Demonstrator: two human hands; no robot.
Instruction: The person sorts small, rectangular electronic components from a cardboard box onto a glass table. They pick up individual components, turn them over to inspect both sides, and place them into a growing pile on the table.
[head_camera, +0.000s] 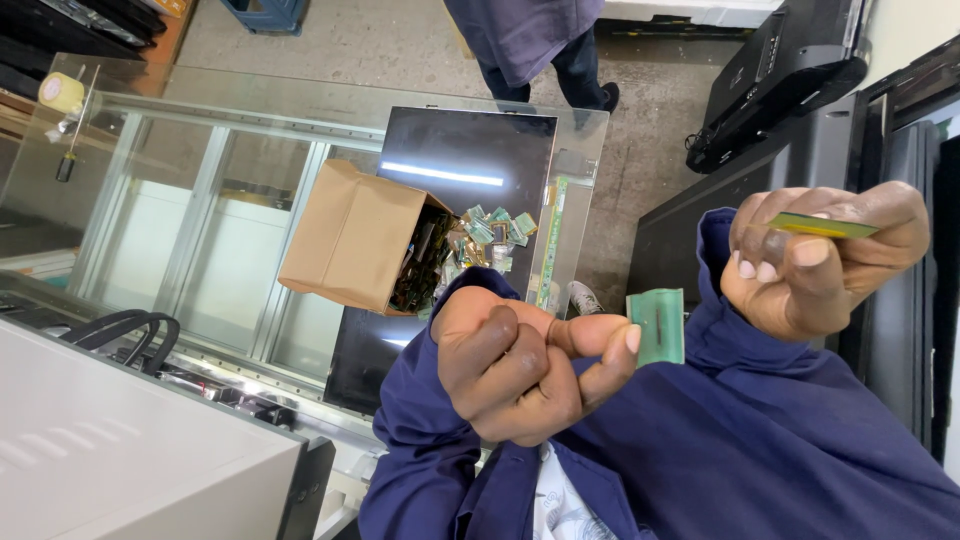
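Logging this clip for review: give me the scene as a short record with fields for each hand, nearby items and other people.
left hand: left hand pinches a small green flex piece
right hand: right hand grips a thin yellow-green strip
on glass table: tipped cardboard box spilling small green parts; dark panel
other people: one person standing beyond the table

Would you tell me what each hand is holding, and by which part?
Left hand pinches a green flex piece by its left edge; right hand grips a thin green-yellow strip mid-length.

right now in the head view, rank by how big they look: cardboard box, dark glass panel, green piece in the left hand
1. dark glass panel
2. cardboard box
3. green piece, smallest even though the left hand holds it closest to the camera
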